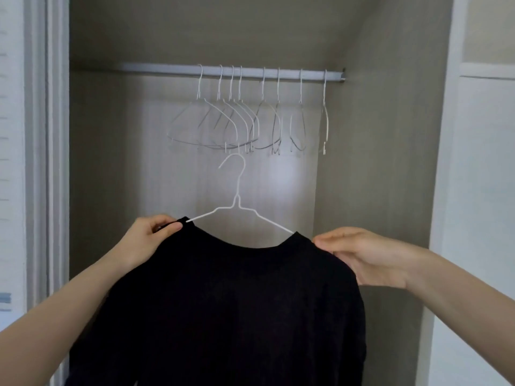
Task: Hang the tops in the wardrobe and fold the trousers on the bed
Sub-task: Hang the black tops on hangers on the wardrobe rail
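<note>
Head view: A person stands before an open wardrobe [376, 135], holding a black top [231, 307] up on a white wire hanger [239, 201]. The garment hangs in front of the opening, below the rail [178, 68] and well apart from it, its neckline threaded by the hanger's two arms and the hook rising free above the collar.

The left hand [147, 240] pinches the top's left shoulder between thumb and curled fingers, just where the wire emerges from the fabric. The right hand [365, 257] rests at the opposite shoulder; its fingers lie nearly straight along the cloth, the fingertips touching the seam beside the collar, and whether the thumb grips from beneath cannot be told.

On the rail above, a row of empty wire hangers [242, 118] dangles, several bunched and overlapping toward the left, others spaced singly toward the right end. The held hanger's hook sits just below their lowest wires. Pale door frames [50, 162] flank the wardrobe on both sides, and the top's lower body drops out of the bottom of the view.
</note>
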A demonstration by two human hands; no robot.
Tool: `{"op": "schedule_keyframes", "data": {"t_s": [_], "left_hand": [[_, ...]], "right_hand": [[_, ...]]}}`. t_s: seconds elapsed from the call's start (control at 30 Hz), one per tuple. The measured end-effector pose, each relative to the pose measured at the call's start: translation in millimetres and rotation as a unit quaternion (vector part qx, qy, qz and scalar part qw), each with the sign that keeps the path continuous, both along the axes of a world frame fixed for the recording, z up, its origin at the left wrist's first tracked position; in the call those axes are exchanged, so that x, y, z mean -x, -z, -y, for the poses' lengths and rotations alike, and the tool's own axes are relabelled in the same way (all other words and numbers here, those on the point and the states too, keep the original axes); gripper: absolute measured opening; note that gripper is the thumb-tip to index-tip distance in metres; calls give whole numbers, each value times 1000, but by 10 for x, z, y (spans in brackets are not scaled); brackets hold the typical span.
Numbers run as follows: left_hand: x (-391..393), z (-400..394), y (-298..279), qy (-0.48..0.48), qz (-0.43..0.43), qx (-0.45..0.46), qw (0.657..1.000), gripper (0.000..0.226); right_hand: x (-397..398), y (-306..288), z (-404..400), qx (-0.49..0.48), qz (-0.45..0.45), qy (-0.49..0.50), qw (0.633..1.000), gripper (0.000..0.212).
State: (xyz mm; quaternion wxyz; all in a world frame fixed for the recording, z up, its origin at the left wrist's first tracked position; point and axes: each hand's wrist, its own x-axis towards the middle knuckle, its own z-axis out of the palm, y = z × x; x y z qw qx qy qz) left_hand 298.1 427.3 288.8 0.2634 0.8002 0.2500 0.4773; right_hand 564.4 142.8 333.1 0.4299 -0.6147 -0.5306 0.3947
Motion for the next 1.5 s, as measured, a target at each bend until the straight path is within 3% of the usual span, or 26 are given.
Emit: {"op": "schedule_keyframes", "data": {"t_s": [0.2, 0.37, 0.57, 0.7, 0.83, 1.07, 1.17, 1.27, 1.37, 1.5], "left_hand": [[-576, -127, -10, 62, 21, 96, 993, 22], [-1106, 33, -153, 133, -16, 86, 987, 30], [-1695, 450, -426, 208, -20, 107, 972, 30], [-2009, 912, -582, 267, -18, 105, 958, 21], [-2170, 1241, -749, 341, -37, 143, 928, 53], [-2292, 1516, -959, 419, -34, 102, 902, 48], [-2287, 1561, -983, 455, -32, 111, 883, 58], [-2302, 1604, -1006, 446, -48, 67, 891, 87], [-2480, 1544, -1044, 372, -36, 4, 928, 120], [-2818, 1344, -1062, 239, -50, -63, 968, 113]], "right_hand": [[169, -174, 166, -49, -87, 66, 993, 35], [235, -357, 572, -49, -101, 61, 992, 31], [329, -531, 937, -91, -114, 160, 976, 36], [421, -641, 1056, -132, -74, 255, 955, 33], [443, -776, 1041, -162, -40, 319, 933, 30], [250, -1101, 522, -258, -21, 412, 873, 26], [80, -1336, 181, -312, -6, 443, 840, 31], [-60, -1563, -142, -329, 2, 438, 836, 34], [-207, -1762, -421, -347, 4, 428, 834, 31], [-433, -1964, -700, -372, 9, 435, 820, 36]]}}
